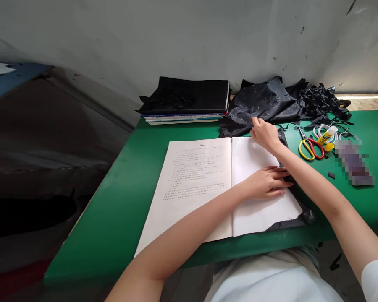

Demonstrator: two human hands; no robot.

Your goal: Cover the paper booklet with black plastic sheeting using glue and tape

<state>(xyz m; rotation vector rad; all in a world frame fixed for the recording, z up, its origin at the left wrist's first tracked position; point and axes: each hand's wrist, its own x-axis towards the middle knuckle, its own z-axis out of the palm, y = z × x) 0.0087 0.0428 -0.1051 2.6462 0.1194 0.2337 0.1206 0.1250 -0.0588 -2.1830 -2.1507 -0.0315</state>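
Observation:
An open book (197, 184) lies on the green table, its left page printed and its right side a blank white sheet (248, 214). My left hand (269, 182) rests flat on the white sheet with its fingers spread. At the sheet's top edge, my right hand (265, 133) has its fingers curled closed; whatever they grip is hidden. Black sheeting (286, 224) shows from under the book's right and lower edges, crumpled at the corner. Just beyond my right hand lies a larger crumpled black sheet (264, 102).
Black-covered books (192, 96) are stacked at the back. Black scraps (321, 100) are heaped at the back right. Scissors (310, 149), a glue stick (327, 135), its yellow cap (329, 147) and a blurred-out flat object (354, 163) lie right of the book. A wall (189, 37) rises behind.

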